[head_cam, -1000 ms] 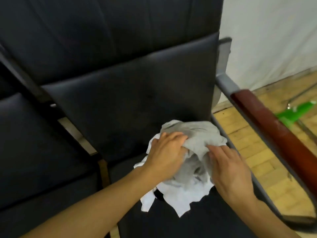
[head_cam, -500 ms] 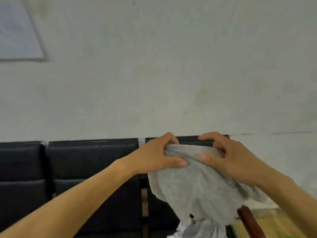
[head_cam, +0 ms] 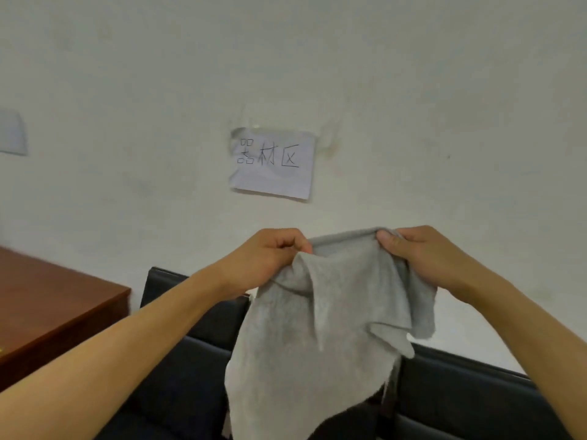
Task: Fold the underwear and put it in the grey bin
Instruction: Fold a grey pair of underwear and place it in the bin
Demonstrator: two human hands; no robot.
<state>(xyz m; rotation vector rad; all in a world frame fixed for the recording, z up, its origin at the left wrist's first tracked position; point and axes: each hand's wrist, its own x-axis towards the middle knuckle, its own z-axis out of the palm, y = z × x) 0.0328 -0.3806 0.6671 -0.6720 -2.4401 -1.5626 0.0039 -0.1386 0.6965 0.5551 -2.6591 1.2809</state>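
A grey pair of underwear (head_cam: 320,328) hangs in the air in front of the wall, held up by its top edge. My left hand (head_cam: 270,255) pinches the left end of that edge. My right hand (head_cam: 422,252) grips the right end, with the thumb on the front of the cloth. The fabric droops loosely below both hands, creased and partly doubled over on the right side. No grey bin is in view.
Black padded chair backs (head_cam: 470,392) run along the wall below the cloth. A brown wooden desk corner (head_cam: 47,306) stands at the left. A paper sign with handwriting (head_cam: 273,163) is taped to the white wall, and another sheet (head_cam: 12,134) shows at the far left.
Both hands lifted the grey underwear off the chair seat pile and raised it, then moved apart along its top edge. The camera tilted up from the seat to the wall.
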